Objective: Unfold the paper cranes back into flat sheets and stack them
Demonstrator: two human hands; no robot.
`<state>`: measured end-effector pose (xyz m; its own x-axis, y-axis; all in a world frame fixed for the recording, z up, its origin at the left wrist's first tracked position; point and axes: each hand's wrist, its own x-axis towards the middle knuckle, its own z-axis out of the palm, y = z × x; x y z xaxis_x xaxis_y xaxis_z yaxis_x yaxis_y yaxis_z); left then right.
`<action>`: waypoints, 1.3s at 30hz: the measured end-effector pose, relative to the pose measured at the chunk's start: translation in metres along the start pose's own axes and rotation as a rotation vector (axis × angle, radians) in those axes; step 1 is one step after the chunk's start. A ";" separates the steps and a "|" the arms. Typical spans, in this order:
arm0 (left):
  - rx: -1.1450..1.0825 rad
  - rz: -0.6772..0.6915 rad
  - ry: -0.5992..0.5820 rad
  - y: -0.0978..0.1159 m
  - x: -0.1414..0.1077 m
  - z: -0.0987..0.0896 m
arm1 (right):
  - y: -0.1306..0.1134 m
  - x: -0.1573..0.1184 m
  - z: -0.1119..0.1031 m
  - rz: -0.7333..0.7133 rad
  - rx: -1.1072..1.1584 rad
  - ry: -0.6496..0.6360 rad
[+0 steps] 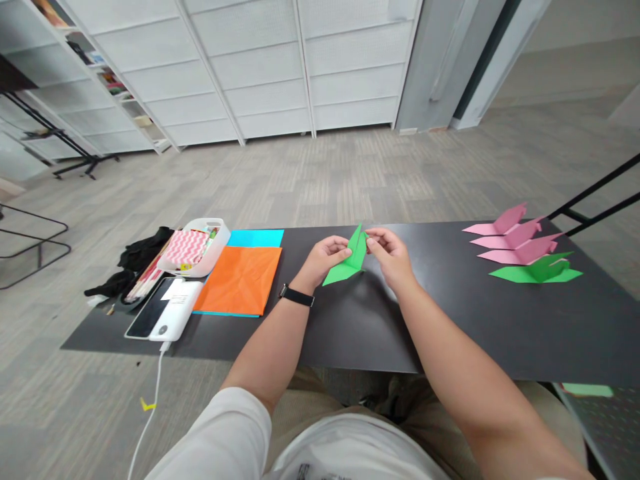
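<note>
Between my two hands, above the middle of the dark table, is a folded green paper piece [353, 259] with a pointed tip standing up and a flat flap toward the lower left. My left hand [327, 259], with a black band on its wrist, pinches the piece's left side between thumb and fingers. On the other side, my right hand [390, 253] has its thumb and forefinger closed on the piece's right edge near the top. The small folds under the fingertips are partly hidden.
Several pink folded birds [523, 251] and a green one [537, 270] stand at the right on the dark table [460, 320]. Leftward lie orange sheets [240, 280] over blue ones [257, 238], a white container [215, 250], a phone [153, 310], a white power bank [175, 313] and black cloth [145, 249].
</note>
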<state>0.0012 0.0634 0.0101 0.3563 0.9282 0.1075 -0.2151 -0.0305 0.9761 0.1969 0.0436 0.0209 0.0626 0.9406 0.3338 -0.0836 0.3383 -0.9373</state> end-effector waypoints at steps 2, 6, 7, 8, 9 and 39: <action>0.009 0.000 -0.010 0.000 -0.001 0.000 | -0.002 0.000 -0.001 -0.010 -0.020 -0.002; 0.012 -0.002 -0.034 0.004 -0.005 0.003 | -0.004 0.001 -0.001 -0.009 -0.052 0.029; 0.012 -0.004 -0.044 0.005 -0.006 0.004 | -0.004 0.001 -0.001 -0.009 -0.052 0.040; 0.012 -0.006 -0.055 0.006 -0.007 0.005 | -0.004 0.001 -0.002 -0.011 -0.047 0.053; 0.015 -0.007 -0.065 0.007 -0.008 0.006 | -0.004 0.001 -0.002 -0.014 -0.044 0.064; 0.152 0.129 -0.074 0.014 -0.013 0.013 | -0.007 0.005 -0.016 -0.006 0.017 -0.010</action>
<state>0.0055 0.0463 0.0252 0.4014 0.8835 0.2416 -0.1256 -0.2082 0.9700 0.2133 0.0457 0.0277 0.0534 0.9388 0.3402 -0.1007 0.3440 -0.9335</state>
